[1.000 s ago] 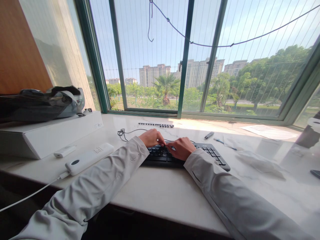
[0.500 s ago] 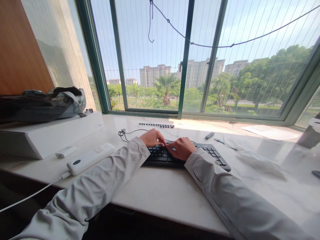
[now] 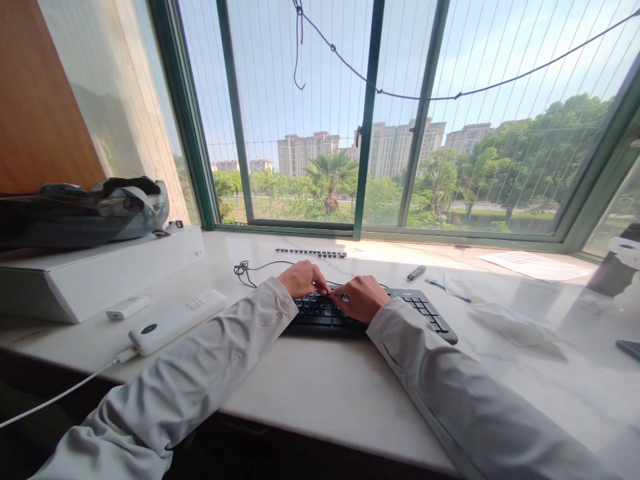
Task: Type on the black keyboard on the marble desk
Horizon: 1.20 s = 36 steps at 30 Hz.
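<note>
A black keyboard (image 3: 425, 313) lies on the white marble sill (image 3: 320, 387) in front of me. My left hand (image 3: 303, 279) and my right hand (image 3: 363, 298) both rest on its upper middle, sleeves in pale grey. The fingers of each hand are curled, and their tips meet in a pinch over the keys. What they pinch is hidden under the fingers. The keyboard's black cable (image 3: 245, 269) coils just left of my left hand. A strip of small dark keycaps (image 3: 310, 253) lies behind the keyboard, near the window.
At the left are a white power bank (image 3: 175, 320) with a cable, a small white device (image 3: 127, 307), and a white box (image 3: 100, 270) bearing a dark bag (image 3: 80, 213). A pen (image 3: 416, 273), clear plastic (image 3: 515, 327) and paper (image 3: 537, 265) lie at the right. The window frame (image 3: 367, 133) closes the back.
Both hands stay on the same spot of the keyboard, with the fingertips drawn slightly closer together. The view has tilted a little.
</note>
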### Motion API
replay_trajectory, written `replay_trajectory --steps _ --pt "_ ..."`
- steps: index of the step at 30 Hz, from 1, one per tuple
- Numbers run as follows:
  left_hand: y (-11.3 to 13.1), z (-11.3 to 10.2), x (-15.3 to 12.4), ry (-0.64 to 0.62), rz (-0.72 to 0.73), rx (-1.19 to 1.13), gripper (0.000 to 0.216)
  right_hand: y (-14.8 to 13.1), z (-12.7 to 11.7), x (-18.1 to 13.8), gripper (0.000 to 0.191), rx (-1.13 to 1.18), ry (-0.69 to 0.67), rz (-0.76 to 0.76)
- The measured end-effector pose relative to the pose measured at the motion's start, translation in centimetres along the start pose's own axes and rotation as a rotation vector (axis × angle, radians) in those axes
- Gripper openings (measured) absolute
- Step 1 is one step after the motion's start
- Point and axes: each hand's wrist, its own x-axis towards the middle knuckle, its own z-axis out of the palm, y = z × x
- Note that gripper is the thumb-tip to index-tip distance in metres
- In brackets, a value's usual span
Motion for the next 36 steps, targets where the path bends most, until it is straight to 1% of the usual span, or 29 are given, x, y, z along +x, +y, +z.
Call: replay_trajectory --steps 6,12,14,16,20,24,31,36 --pt "0.5 0.1 0.1 0.018 -0.014 0.058 0.019 -0.2 -0.4 0.0 0.042 0.0 -0.032 0.021" --pt "0.4 -0.1 0.0 -0.021 -0.049 -0.05 0.019 -0.3 -0.2 0.1 0.042 0.001 -0.043 0.032" --pt "0.5 -0.1 -0.1 -0.035 -0.052 -0.039 0.02 -0.2 0.0 0.2 0.041 0.008 -0.035 0.028" --pt "0.9 -0.1 -0.2 -0.033 -0.055 0.029 0.021 -0.1 0.1 0.3 0.041 0.014 -0.025 0.028" --pt "2.1 -0.2 -0.4 0.001 -0.068 0.244 0.022 -0.1 0.3 0.3 0.04 0.018 -0.014 0.035" --pt "2.8 -0.5 -0.8 -0.034 -0.061 0.39 0.03 -0.1 0.3 0.2 0.04 0.028 -0.01 0.033" --pt "3.9 -1.2 -1.1 -0.172 -0.075 0.465 0.041 -0.5 0.3 0.3 0.038 0.032 -0.029 0.034" --pt "4.2 -1.2 -0.8 -0.194 -0.116 0.469 0.041 -0.6 0.3 0.4 0.036 0.065 -0.028 0.032"
